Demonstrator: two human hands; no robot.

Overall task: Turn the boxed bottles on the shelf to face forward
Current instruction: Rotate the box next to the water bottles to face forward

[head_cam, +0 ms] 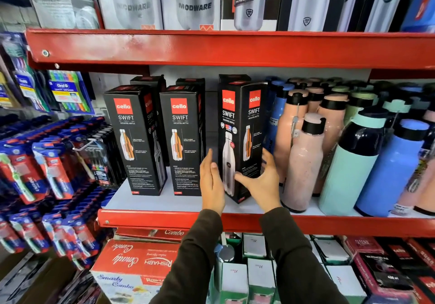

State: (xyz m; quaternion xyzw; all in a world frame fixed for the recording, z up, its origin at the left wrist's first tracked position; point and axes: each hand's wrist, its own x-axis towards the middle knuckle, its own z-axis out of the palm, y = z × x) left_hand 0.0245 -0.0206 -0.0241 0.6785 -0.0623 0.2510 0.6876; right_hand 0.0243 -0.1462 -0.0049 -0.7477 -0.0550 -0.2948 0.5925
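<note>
Step in hand: squaring up the third box [237, 138], which stands corner-on near the front edge of the shelf [164, 201], two faces showing at once.

Third box: upright, just right of the gap beside the second box [182, 138]; a pink bottle [302, 162] stands close on its right.

Already facing forward: first box [135, 138] and the second box, both near the front edge, left of centre.

Left hand [211, 181]: fingers straight and together, flat against the box's left face low down; the hand is open, holding nothing.

Right hand [261, 181]: fingers spread wide, thumb across the lower front corner, fingers curling round the right face; a loose open cradle, not a closed hold.

How to do it well: keep both palms low, where the box is steadiest, and twist it about its own base rather than lift it.

Direction: it likely wants the bottle-picture face brought square to the front edge, matching the other two.

Risk: the tall narrow box could tip, or its right corner could nudge the pink bottle as it swings.

Finish: line its front face with its neighbours.
</note>
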